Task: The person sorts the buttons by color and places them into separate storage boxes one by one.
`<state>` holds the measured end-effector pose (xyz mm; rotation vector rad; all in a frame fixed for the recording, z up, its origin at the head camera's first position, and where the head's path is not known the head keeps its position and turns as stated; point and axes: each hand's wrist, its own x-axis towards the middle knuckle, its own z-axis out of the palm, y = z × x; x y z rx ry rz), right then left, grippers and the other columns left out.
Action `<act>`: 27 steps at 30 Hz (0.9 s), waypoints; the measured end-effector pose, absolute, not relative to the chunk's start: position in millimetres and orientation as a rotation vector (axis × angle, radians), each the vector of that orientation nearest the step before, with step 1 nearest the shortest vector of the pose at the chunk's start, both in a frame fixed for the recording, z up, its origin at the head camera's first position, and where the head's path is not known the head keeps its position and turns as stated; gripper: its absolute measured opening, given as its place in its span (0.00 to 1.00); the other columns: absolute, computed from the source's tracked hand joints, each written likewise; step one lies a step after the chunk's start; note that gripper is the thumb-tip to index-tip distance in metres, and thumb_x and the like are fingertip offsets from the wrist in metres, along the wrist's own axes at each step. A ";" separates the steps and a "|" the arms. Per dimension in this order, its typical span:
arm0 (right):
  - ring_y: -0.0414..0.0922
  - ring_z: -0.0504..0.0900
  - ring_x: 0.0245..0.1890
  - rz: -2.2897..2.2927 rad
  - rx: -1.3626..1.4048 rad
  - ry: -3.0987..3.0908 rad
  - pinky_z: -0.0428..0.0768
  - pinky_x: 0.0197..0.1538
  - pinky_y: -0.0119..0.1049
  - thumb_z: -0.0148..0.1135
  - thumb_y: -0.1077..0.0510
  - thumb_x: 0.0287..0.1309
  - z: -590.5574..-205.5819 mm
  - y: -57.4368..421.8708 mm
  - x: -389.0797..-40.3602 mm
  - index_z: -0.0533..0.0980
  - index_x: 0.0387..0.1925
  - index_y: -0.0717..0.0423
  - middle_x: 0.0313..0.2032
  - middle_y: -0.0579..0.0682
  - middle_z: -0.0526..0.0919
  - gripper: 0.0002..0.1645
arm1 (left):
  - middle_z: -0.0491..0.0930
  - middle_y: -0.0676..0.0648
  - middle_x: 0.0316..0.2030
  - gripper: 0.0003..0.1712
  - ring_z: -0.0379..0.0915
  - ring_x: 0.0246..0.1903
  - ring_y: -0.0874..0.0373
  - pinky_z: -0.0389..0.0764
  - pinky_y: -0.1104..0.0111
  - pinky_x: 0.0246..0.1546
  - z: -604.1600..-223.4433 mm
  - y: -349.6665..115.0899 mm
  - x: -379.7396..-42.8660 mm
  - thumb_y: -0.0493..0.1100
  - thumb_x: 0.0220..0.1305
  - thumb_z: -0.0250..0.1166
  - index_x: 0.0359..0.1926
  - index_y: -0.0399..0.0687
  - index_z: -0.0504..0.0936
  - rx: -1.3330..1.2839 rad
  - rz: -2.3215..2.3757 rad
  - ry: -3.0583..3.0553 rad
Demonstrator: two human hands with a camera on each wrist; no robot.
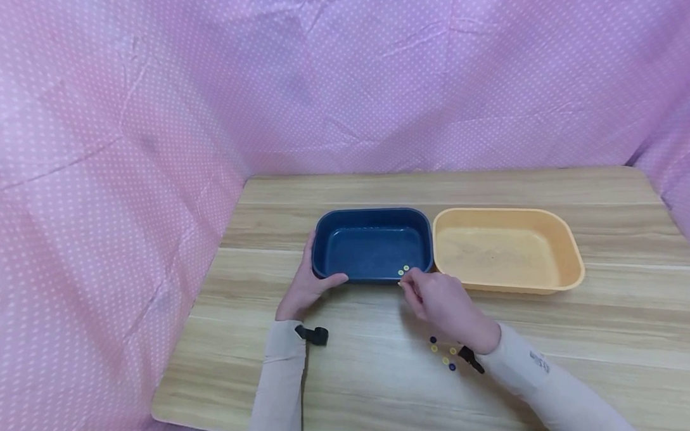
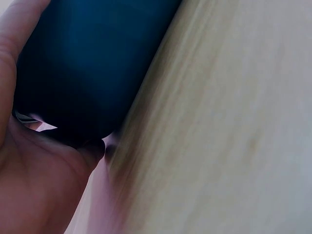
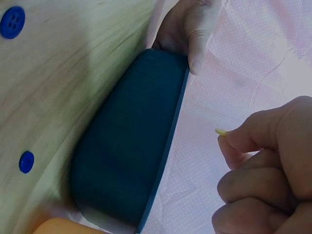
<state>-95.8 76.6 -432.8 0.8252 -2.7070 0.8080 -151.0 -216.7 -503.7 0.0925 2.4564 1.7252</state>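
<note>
My left hand (image 1: 303,287) grips the near left corner of a dark blue plastic bin (image 1: 369,249), thumb along the front rim and fingers against the left side. Over that bin's front rim, toward its right end, is my right hand (image 1: 447,304). Between its thumb and index finger it pinches a small yellow button (image 3: 221,131), while the other fingers curl into the palm. Two yellow buttons (image 1: 406,268) show inside the blue bin near the pinching fingers. On the table below the right wrist lie three yellow buttons (image 1: 446,361) and two blue buttons (image 1: 452,367).
A yellow-orange bin (image 1: 495,254) stands right beside the blue one, no buttons visible in it. Both bins rest on a wood-grain table (image 1: 344,190). Pink dotted cloth (image 1: 374,81) hangs behind the table and along its sides.
</note>
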 end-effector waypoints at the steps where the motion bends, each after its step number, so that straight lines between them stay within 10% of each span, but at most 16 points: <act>1: 0.31 0.61 0.10 0.834 0.812 -2.721 0.59 0.13 0.26 0.66 0.64 0.57 -432.2 76.6 -96.6 0.79 0.32 0.59 0.12 0.38 0.64 0.03 | 0.41 0.60 0.75 0.67 0.42 0.71 0.51 0.48 0.45 0.68 -503.4 -216.7 -150.7 0.47 0.51 0.77 0.77 0.67 0.35 0.090 1.725 2.456; 27: 0.42 0.69 0.15 1.480 0.331 -2.789 0.65 0.17 0.31 0.59 0.60 0.65 -427.8 84.7 -122.2 0.80 0.40 0.63 0.16 0.46 0.69 0.09 | 0.41 0.59 0.75 0.67 0.42 0.71 0.51 0.48 0.45 0.69 -501.0 -216.5 -151.0 0.46 0.51 0.77 0.77 0.65 0.35 0.090 1.756 2.430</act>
